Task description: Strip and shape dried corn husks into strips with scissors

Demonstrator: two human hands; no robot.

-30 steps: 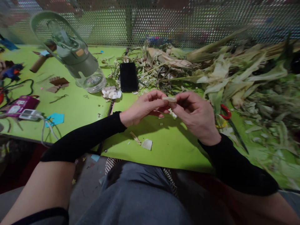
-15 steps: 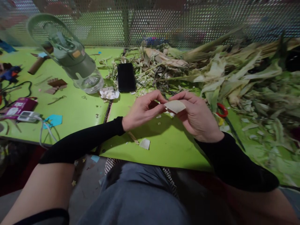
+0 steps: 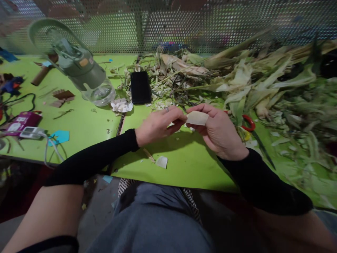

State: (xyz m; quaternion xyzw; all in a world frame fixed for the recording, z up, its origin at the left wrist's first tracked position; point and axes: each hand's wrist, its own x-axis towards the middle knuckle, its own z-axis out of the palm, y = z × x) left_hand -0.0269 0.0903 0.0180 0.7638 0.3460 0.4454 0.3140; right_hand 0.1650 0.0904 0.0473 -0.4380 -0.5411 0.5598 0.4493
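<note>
Between my two hands is a small, pale, flat piece of corn husk [image 3: 197, 118], held just above the green table. My right hand [image 3: 221, 131] pinches it between thumb and fingers from the right. At its left tip, the fingers of my left hand [image 3: 163, 123] are pressed together, bent over with the back of the hand and a ring showing. Below my left hand, a similar pale scrap [image 3: 162, 162] lies on the table beside a thin tan strip [image 3: 149, 155]. Red-handled scissors [image 3: 249, 123] rest to the right of my right hand.
Loose corn husks [image 3: 242, 77] and shreds pile across the back and right. A black phone [image 3: 140, 88], a crumpled white tissue [image 3: 121, 105] and a green bottle [image 3: 86, 70] stand or lie left of them. A purple box [image 3: 23, 123] and white cable [image 3: 50, 140] are far left.
My left hand has rolled over, its fingers closing together at the husk piece's left tip. The piece has turned flatter toward me; my right hand keeps its pinch.
</note>
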